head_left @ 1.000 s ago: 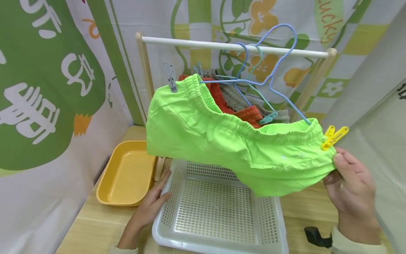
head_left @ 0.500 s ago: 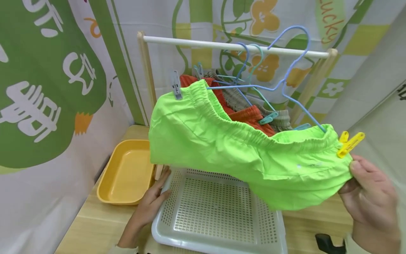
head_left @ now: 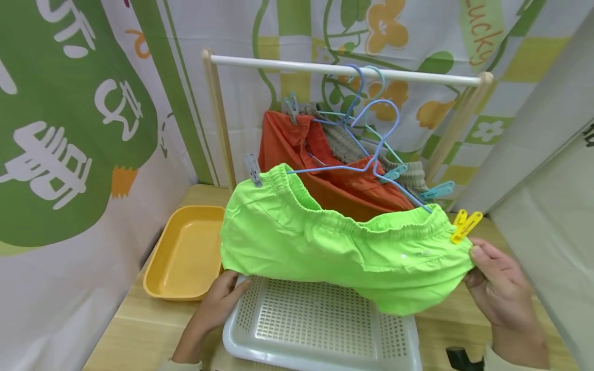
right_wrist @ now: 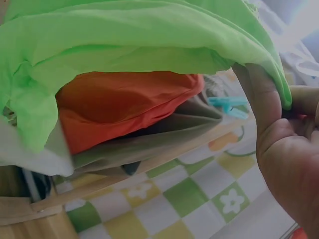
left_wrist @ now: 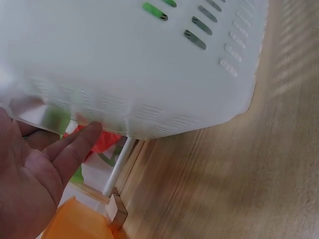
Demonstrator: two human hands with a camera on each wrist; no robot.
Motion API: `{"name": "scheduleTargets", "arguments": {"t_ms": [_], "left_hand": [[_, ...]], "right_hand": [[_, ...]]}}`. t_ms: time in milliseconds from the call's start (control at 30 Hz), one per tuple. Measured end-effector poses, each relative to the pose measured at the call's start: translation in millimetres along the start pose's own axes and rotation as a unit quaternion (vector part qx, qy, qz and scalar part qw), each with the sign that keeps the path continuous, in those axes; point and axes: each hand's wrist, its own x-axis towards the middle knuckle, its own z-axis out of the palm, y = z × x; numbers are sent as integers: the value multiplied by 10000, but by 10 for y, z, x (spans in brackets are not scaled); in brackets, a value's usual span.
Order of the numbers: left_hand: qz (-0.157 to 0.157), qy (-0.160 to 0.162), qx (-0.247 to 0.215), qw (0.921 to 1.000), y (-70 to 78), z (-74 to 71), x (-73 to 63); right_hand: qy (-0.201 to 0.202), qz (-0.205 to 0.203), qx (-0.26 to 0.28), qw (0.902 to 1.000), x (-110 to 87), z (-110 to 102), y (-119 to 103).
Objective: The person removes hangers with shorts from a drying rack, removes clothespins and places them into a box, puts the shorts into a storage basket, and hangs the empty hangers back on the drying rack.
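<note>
Since half a second ago, the green shorts (head_left: pixel 343 252) and their blue hanger (head_left: pixel 375 157) are sinking lower, blocking the far edge of the white basket (head_left: pixel 320 324). Left of the basket, a yellow tray (head_left: pixel 185 252) is sitting. Behind the basket, red shorts (head_left: pixel 287 149) and a grey garment (head_left: pixel 342 141) are hanging from a rack (head_left: pixel 287 65). The right hand (head_left: pixel 503 283) is pinching the green shorts; the left hand (head_left: pixel 221 299), fingers straight, is touching the basket's left side.

Tray (head_left: pixel 187 252) left of basket (head_left: pixel 315 322) on table (head_left: pixel 139 319); shorts (head_left: pixel 343 247) above basket, before rack (head_left: pixel 297 66); garments (head_left: pixel 287 147) on rack behind shorts.
</note>
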Motion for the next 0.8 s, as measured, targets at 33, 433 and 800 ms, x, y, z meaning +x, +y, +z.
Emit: {"name": "scheduleTargets", "arguments": {"t_ms": [33,433,800], "left_hand": [[-49,35,29,10000,2,1,-2],[65,329,1055,9939,16,-18,-14],[267,282,2086,9772,102,-63,10]], "right_hand": [[-41,41,-37,10000,-18,-16,25],[-96,527,-684,9962,-237,-182,187],[-95,734,-820,9939,-372,-296,246]]}}
